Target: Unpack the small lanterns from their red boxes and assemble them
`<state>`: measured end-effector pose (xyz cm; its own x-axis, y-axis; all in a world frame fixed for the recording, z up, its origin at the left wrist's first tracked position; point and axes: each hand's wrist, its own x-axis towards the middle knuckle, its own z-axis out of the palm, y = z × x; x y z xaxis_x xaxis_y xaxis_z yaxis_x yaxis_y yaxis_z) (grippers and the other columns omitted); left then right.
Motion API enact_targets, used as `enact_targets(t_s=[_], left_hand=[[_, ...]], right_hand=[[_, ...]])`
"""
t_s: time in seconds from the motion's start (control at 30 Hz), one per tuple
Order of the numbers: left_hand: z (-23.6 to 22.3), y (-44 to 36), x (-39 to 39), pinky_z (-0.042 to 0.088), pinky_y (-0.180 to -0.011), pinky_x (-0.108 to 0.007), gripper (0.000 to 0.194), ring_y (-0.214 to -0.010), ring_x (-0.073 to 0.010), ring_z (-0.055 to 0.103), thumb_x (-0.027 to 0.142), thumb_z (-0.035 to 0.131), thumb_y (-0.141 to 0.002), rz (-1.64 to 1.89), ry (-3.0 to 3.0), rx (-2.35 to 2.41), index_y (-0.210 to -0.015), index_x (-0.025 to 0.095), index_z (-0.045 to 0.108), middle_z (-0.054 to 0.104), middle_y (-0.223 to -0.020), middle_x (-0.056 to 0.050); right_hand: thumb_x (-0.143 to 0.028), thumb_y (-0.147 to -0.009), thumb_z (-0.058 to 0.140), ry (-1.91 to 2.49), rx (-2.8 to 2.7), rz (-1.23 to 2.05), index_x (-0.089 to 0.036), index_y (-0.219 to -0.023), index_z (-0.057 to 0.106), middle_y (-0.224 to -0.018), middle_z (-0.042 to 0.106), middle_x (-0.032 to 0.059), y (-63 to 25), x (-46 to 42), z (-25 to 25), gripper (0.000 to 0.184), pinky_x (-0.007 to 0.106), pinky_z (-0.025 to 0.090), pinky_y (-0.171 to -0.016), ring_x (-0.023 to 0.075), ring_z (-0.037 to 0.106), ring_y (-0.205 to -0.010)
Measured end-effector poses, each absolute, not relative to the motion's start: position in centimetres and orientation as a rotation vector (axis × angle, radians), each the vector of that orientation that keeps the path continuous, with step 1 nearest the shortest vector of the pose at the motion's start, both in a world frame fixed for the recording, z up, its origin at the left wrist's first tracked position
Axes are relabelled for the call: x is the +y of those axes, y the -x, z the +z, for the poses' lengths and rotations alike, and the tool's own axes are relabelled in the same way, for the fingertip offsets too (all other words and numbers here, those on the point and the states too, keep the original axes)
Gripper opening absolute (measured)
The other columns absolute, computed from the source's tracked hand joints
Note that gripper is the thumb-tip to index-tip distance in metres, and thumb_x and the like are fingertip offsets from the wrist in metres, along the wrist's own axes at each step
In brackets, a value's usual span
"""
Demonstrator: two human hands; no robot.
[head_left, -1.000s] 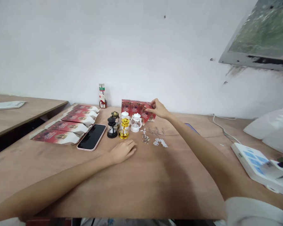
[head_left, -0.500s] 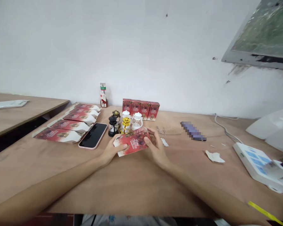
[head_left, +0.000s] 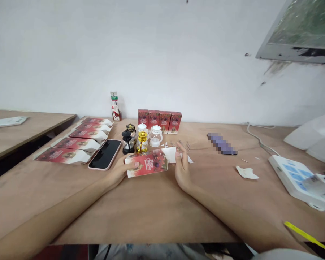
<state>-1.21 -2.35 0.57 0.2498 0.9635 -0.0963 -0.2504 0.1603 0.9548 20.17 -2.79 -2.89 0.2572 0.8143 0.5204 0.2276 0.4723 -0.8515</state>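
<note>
My left hand (head_left: 119, 171) grips the left end of a red printed cardboard box (head_left: 148, 162), its thumb across the front. At the box's right end a white flap (head_left: 171, 155) stands out, and the thumb and fingers of my right hand (head_left: 182, 171) are at its edge. Just beyond the box stand small lanterns: a black lantern (head_left: 128, 142), a gold lantern (head_left: 142, 142), a dark bronze-topped lantern (head_left: 131, 130), a white lantern (head_left: 155, 136) and another white one partly hidden. Small metal pieces (head_left: 188, 146) and white slips (head_left: 190, 159) lie beyond my right hand.
Several red boxes (head_left: 164, 122) stand upright by the wall. Flatter red boxes with open flaps (head_left: 78, 143) lie left of a phone (head_left: 105, 154). A bottle (head_left: 115, 106) stands behind. To the right are a blurred purple object (head_left: 222, 144), crumpled paper (head_left: 247, 172) and a white power strip (head_left: 295, 180).
A red box was taken from the row by the wall and brought between both hands. Its right end is now opened, with the white flap out; my right hand has shifted to that flap.
</note>
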Motion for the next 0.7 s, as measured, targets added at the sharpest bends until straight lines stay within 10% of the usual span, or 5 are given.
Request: enact_targets(t_s=[0.37, 0.7], left_hand=[[0.5, 1.5, -2.0, 0.052, -0.076, -0.036, 0.05, -0.077, -0.0252, 0.068, 0.035, 0.08, -0.055, 1.052, -0.984, 0.881, -0.096, 0.013, 0.064, 0.072, -0.08, -0.009], [0.5, 1.4, -3.1, 0.049, -0.077, -0.031, 0.061, -0.085, -0.0219, 0.062, 0.029, 0.084, -0.043, 1.195, -1.41, 1.056, -0.095, 0.018, 0.055, 0.066, -0.092, -0.003]], right_hand=[[-0.045, -0.082, 0.049, 1.052, -1.417, 0.547, -0.022, -0.06, 0.051, -0.096, 0.048, 0.0055, -20.2, -3.6, -2.4, 0.032, 0.037, 0.039, -0.092, 0.0229, 0.048, -0.104], [-0.045, -0.069, 0.062, 0.992, -1.402, 0.849, -0.023, -0.062, 0.065, -0.072, 0.06, 0.0019, -20.1, -1.8, -3.5, 0.024, 0.036, 0.045, -0.078, 0.0242, 0.055, -0.088]])
